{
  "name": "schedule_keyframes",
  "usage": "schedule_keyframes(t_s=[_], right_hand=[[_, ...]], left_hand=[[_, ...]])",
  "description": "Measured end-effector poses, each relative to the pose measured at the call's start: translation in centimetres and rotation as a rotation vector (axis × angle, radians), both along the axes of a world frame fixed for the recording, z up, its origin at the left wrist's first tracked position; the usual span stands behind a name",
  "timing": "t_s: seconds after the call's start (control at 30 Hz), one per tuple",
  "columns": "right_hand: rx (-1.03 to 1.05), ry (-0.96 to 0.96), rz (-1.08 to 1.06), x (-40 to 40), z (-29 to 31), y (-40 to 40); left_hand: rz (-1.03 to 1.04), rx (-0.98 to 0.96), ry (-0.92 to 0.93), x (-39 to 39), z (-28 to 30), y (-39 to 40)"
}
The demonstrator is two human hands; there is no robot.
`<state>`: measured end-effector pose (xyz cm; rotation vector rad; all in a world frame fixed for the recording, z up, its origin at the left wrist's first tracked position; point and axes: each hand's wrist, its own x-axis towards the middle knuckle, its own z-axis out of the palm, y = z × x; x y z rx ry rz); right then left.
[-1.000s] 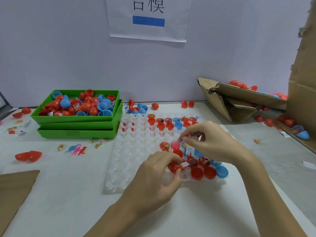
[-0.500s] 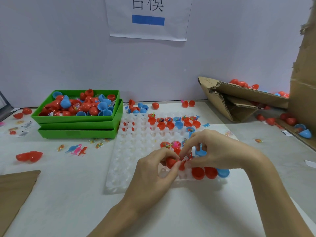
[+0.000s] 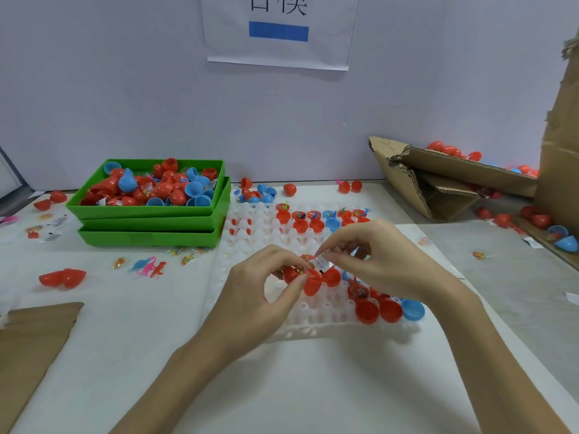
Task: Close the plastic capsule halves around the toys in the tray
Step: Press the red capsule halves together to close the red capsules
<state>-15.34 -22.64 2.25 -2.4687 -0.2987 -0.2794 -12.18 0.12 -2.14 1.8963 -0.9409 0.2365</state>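
While your left hand [image 3: 266,286] pinches a red capsule [image 3: 308,281] between thumb and fingers above the middle of the white tray [image 3: 313,317], your right hand [image 3: 376,258] pinches a small wrapped toy [image 3: 321,262] right over its open halves. More red and blue capsule halves [image 3: 387,310] sit along the tray's near right edge. The stacked green bins [image 3: 150,220] stand beside the tray's far left corner.

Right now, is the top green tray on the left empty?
No, the top green tray is heaped with loose red and blue capsule halves, and it sits stacked on other green trays.
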Motion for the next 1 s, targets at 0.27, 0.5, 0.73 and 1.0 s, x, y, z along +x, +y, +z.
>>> schedule_keyframes(t_s=[0.27,0.5,0.73,1.0], right_hand=[[-0.081,0.092,0.050,0.2,-1.0,2.0],[-0.024,0.130,0.057,0.1,-1.0,1.9],[0.221,0.170,0.039,-0.2,-0.1,2.1],[0.322,0.131,-0.103,-0.4,-0.2,3.8]], left_hand=[[-0.093,0.041,0.010,0.3,0.2,0.4],[-0.173,0.075,0.054,1.1,0.7,1.7],[-0.067,-0.094,-0.049,1.6,1.1,1.9],[0.009,-0.143,0.027,1.5,0.9,1.5]])
